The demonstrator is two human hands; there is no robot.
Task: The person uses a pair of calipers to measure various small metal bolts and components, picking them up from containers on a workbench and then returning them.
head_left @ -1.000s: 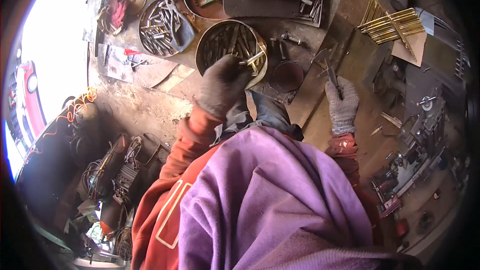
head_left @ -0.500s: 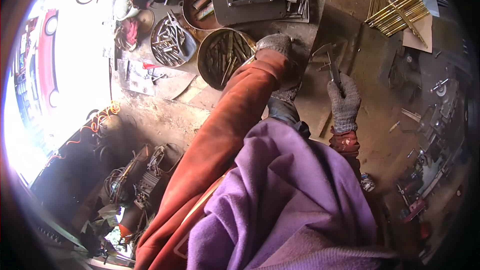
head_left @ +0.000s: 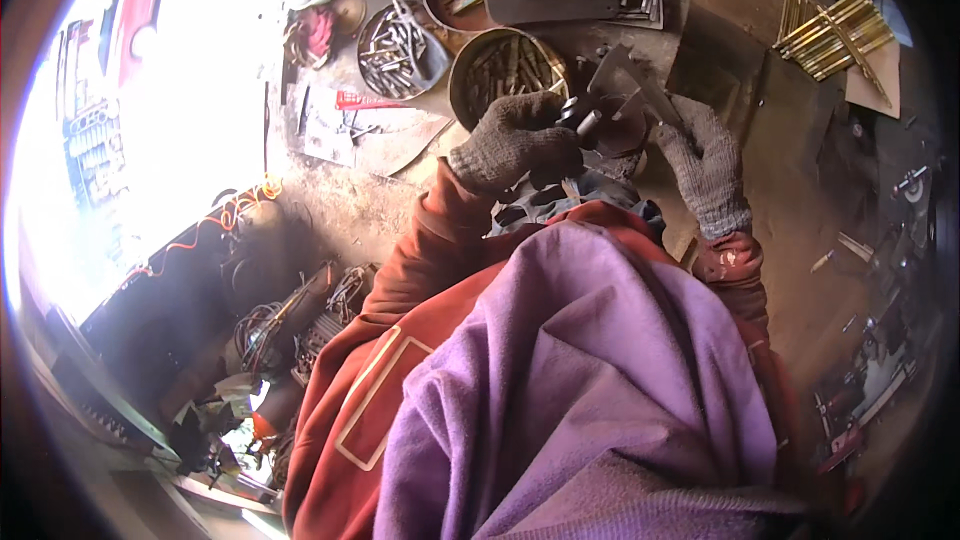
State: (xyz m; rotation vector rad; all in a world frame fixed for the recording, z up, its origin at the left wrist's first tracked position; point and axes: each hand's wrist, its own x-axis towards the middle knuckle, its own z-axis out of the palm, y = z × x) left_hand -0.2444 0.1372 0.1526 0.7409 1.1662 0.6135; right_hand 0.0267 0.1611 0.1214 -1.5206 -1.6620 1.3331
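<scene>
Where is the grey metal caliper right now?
In the head view, above and right of centre, the caliper is in the grey-gloved right hand, near the grey-gloved left hand.

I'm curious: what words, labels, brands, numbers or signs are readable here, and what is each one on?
None can be read clearly.
Caliper in the right hand: any scale marks are too small to read.
Metal piece at the left hand: no lettering to make out.
Red strip on the bench: too blurred to read.
Pale sheet beside it: too blurred too.
</scene>
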